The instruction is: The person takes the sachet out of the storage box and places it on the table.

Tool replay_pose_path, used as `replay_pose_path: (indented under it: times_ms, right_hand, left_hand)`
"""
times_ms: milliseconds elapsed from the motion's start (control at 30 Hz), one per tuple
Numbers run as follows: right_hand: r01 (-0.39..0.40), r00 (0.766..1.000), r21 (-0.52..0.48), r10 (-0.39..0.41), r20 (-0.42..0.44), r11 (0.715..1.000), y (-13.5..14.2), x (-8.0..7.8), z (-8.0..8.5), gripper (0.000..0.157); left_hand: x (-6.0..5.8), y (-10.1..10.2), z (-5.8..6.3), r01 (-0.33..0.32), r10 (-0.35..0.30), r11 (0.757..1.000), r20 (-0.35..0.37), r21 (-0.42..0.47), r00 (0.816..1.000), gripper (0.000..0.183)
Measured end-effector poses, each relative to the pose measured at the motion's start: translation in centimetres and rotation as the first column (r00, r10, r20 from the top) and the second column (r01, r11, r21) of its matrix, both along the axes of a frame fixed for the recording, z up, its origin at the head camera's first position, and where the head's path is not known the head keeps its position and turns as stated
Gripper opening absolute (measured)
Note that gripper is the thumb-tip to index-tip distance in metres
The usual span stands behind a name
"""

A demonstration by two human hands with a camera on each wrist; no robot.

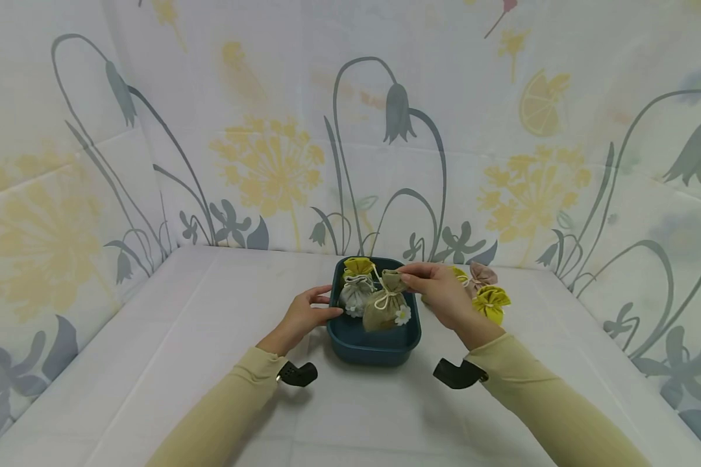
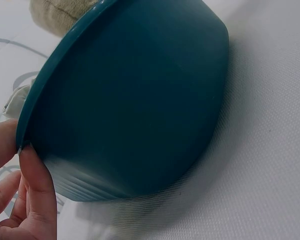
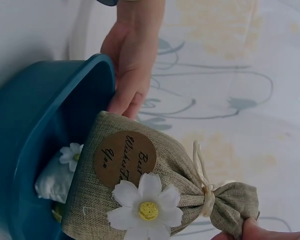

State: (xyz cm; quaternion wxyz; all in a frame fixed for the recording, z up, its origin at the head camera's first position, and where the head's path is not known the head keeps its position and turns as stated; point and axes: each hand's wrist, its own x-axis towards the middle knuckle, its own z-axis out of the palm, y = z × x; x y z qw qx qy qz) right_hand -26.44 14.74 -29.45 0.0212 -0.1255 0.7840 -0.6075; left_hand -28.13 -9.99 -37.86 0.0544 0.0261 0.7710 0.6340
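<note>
My right hand [image 1: 444, 295] pinches the gathered top of an olive-brown drawstring pouch [image 1: 382, 310], which hangs over a dark teal plastic basin [image 1: 370, 355]. A white daisy and a round paper label decorate the pouch [image 3: 132, 175] in the right wrist view. With thumb and fingers, my left hand [image 1: 304, 316] grips the basin's left rim. Inside the basin lie a grey pouch [image 1: 357, 295] with a small daisy and, behind it, a yellow-green pouch [image 1: 358, 266]. The left wrist view has the basin's outer wall [image 2: 135, 110] filling most of it.
Right of the basin, partly behind my right hand, sit a yellow pouch [image 1: 492, 303] and a dusty pink pouch [image 1: 482, 275], with another bit of yellow beside them. A white cloth covers the table [image 1: 210, 363]; a flower-printed curtain [image 1: 280, 97] stands behind.
</note>
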Motion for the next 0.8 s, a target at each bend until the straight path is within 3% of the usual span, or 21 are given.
replay_pose_path:
  times_ms: [167,533,800]
  right_hand:
    - [0.051,0.998,-0.033,-0.052,-0.019,0.998,1.1,0.5,0.1,0.027]
    - [0.128,0.991,-0.003,-0.128,-0.050,0.992,4.3,1.1,0.6,0.031]
    - [0.160,0.986,0.011,-0.159,-0.055,0.987,6.5,0.8,-0.1,0.035]
  left_hand:
    - [-1.0,0.0,-1.6,-0.023,0.022,1.000,0.010,0.008,1.000,0.061]
    - [-1.2,0.1,-1.7,-0.048,0.048,0.999,0.012,0.013,0.999,0.059]
    - [-1.4,0.0,-1.9,-0.048,0.047,0.999,0.011,0.010,0.999,0.059]
